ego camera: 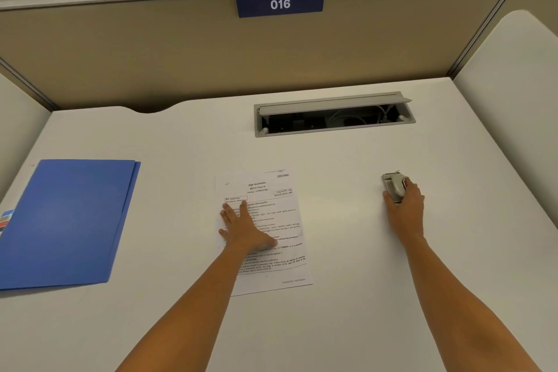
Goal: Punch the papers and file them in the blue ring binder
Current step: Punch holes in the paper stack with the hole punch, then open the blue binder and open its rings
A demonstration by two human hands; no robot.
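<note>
A printed sheet of paper (273, 211) lies flat in the middle of the white desk (332, 281). My left hand (241, 228) rests on its left half, palm down, fingers spread and straight. To the right, a small grey hole punch (392, 186) stands on the desk. My right hand (404, 205) grips its near end, fingers curled round it. The blue ring binder (65, 222) lies closed on the left side of the desk, apart from both hands.
An open grey cable hatch (333, 115) with wires inside is set into the desk behind the paper. A beige partition (181, 54) with a blue "016" sign (280, 3) closes off the back. Coloured tabs (6, 219) stick out at the binder's left edge.
</note>
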